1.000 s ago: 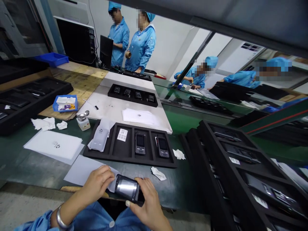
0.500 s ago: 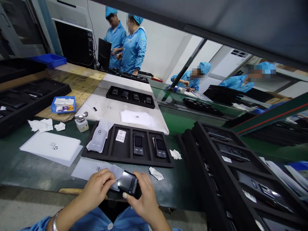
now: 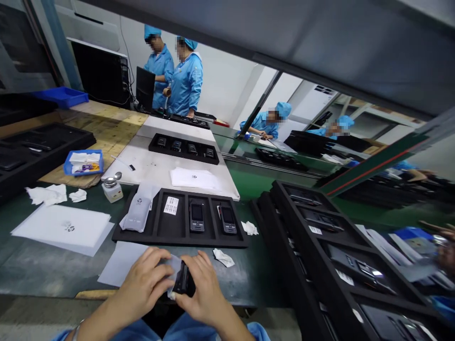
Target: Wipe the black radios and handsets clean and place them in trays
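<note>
Close to the table's front edge, my right hand grips a black handheld phone, which is turned on its side. My left hand is closed on a translucent white sleeve that lies against the phone's left side. Part of the phone and sleeve is hidden by my fingers. A flat white sheet lies left of my hands. Just beyond is a black foam tray with two bare phones on its right, a label sheet in one compartment, and a sleeved phone at the left end.
Stacked foam trays of devices rise at the right. On the left are printed white sleeves, a small dispenser bottle and a blue bin. Crumpled tissues lie about. Co-workers in blue are beyond the bench.
The phone has turned from screen-up to on its side, and the sleeve is now folded against it. My left hand has moved nearer the phone. The camera view has shifted.
</note>
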{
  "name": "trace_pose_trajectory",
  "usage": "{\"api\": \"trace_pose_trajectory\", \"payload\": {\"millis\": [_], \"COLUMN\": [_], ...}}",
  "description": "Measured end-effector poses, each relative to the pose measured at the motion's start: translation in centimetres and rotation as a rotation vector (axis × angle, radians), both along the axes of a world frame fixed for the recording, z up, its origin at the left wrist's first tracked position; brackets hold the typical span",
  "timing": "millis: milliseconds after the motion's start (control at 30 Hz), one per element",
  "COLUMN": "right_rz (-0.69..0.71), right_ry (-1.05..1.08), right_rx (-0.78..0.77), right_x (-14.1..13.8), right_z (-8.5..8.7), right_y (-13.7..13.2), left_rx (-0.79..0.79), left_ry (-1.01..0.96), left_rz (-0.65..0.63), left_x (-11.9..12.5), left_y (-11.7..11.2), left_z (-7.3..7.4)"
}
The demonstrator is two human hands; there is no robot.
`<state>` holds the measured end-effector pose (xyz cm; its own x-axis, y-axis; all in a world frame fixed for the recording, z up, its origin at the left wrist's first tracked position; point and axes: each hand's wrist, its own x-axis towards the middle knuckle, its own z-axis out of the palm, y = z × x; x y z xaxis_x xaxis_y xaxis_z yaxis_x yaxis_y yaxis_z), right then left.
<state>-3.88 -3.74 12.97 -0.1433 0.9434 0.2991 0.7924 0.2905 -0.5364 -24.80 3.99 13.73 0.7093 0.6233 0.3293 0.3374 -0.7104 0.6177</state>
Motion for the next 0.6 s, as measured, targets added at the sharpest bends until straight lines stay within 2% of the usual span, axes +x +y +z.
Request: {"api": "trace_pose_trajectory", "payload": {"millis": [100, 233, 367, 467, 600], "right_rz": [-0.011, 0.036, 0.114, 0.156, 0.076], "right_ry": [-0.008, -0.069, -0.044, 0.083, 0.236], "right_rx": [-0.028, -0.060, -0.055, 0.003, -0.046], "right_x": [0.5, -0.2, -1.5, -1.6, -1.3], "right_z": [1.2, 3.2, 5.4, 6.1, 5.3], "right_y": [0.3, 1.2, 2.4, 2.7, 2.6], "left_rx": [0.124, 0.133, 0.057, -0.054, -0.156], "left_ry": [0.081, 0.167, 0.020, -0.164, -0.290], "left_rz": [0.000, -0.006, 0.039, 0.108, 0.173], "left_x": [-1.1, -1.0, 0.1, 0.5, 0.7], "left_y": [1.1, 2.4, 2.3, 1.8, 1.3], "left_z": [-0.9, -2.8, -4.2, -3.5, -2.0]}}
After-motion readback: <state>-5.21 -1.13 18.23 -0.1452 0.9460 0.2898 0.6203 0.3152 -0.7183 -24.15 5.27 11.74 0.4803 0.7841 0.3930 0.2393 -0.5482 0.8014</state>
